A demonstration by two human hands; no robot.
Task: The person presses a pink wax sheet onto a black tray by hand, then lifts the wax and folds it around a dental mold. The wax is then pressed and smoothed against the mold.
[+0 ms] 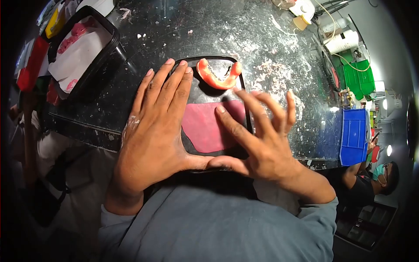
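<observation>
The pink wax sheet point(201, 129), probably light and soft (hold it by the margins), lies toward the near edge of the black tray point(200, 95), beside the flattened left hand point(153, 120) and partly beneath the splayed right hand point(267, 142), neither gripping anything.

The white-smeared black bench point(174, 30), pink sheet point(203, 129) and orange-red dental arch point(217, 83) suggest a dental workshop.
</observation>
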